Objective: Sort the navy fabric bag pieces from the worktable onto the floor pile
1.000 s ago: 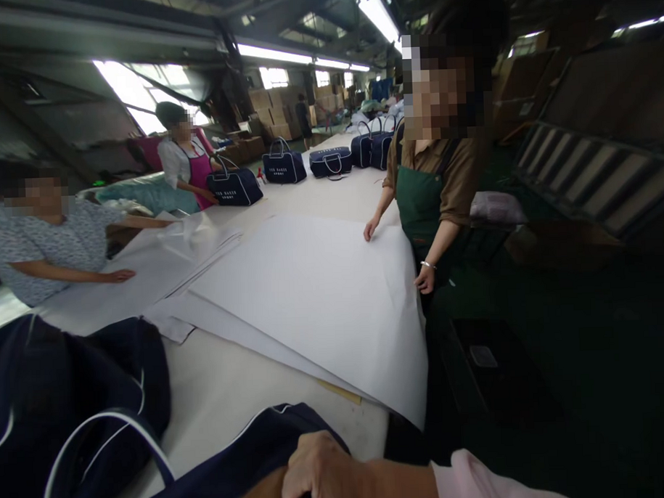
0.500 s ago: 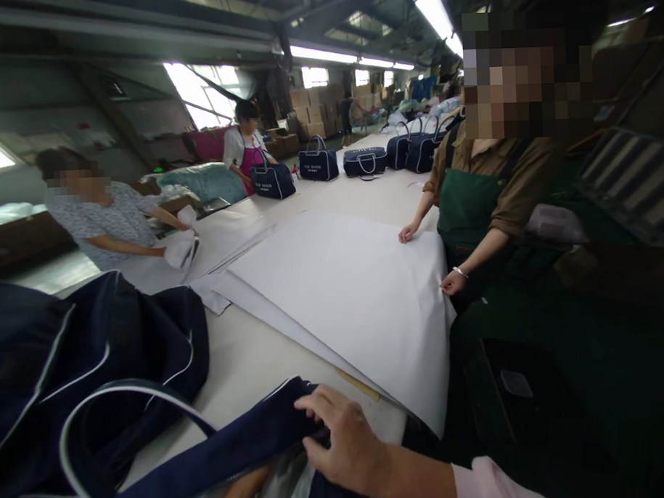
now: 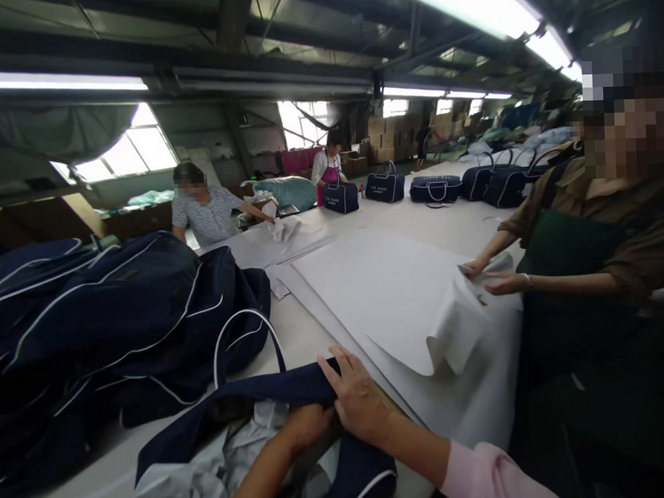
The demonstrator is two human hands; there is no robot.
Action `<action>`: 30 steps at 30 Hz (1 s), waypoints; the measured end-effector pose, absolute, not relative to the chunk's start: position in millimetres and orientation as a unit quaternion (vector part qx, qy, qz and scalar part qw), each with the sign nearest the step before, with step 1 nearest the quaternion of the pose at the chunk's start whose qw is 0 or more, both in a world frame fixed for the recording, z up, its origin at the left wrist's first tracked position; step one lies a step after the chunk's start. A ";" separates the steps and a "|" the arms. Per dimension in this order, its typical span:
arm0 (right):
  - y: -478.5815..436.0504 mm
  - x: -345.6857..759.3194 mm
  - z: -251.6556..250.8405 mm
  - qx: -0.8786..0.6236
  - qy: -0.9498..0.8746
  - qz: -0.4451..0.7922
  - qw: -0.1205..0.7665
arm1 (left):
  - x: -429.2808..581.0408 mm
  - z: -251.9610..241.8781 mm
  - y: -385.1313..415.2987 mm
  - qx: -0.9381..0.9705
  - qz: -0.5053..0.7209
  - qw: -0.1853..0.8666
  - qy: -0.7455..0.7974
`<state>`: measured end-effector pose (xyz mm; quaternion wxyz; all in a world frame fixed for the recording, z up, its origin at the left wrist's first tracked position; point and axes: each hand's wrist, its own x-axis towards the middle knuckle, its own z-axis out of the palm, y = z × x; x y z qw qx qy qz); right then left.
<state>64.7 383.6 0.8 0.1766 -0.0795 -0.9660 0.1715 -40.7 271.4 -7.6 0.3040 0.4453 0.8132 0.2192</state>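
Head view | your left grip (image 3: 308, 426) and right grip (image 3: 359, 400) pinching the navy bag (image 3: 271, 389) | light, floppy: take the piped edge (image 3: 366, 489)

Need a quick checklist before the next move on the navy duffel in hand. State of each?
1. Right hand gripping the navy duffel bag rim: ok.
2. Left hand grip, partly hidden at the rim: cannot tell.
3. White sheeting contained in the opening: not ok, it bulges out.
4. White-piped handle free of both hands: ok.
5. Gap to the heap of navy duffel bags: cannot tell.
6. Curled corner of the white paper sheet, held by a co-worker's hand, clear of the right hand: ok.
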 end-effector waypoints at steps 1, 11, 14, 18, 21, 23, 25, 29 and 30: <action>385.7 63.4 -5.1 -0.077 -0.962 0.176 0.195 | -44.3 2.1 268.0 0.458 0.211 0.313 0.805; 380.3 73.8 -29.3 -0.088 -0.853 0.362 0.366 | -75.2 75.9 145.7 0.422 0.083 0.347 0.833; 366.6 71.3 -22.4 -0.126 -0.814 0.436 0.362 | -55.9 24.0 154.3 0.453 0.099 0.371 0.805; 345.1 62.6 -7.2 -0.097 -0.874 0.385 0.281 | -34.9 -29.4 189.2 0.452 0.012 0.350 0.820; 334.5 52.4 1.8 0.005 -0.921 0.330 0.208 | -39.1 -21.9 193.6 0.456 0.065 0.337 0.821; 336.4 49.7 1.7 0.046 -0.932 0.309 0.182 | -41.9 1.0 179.5 0.445 0.150 0.313 0.825; 346.0 53.6 -3.0 0.075 -0.940 0.284 0.176 | -38.7 25.5 155.2 0.410 0.213 0.278 0.842; 356.9 71.4 -3.7 0.138 -0.917 0.248 0.281 | -25.6 38.3 99.5 0.362 0.138 0.194 0.901; 351.5 73.5 2.0 0.154 -0.898 0.265 0.315 | -22.9 32.8 89.6 0.368 0.117 0.154 0.910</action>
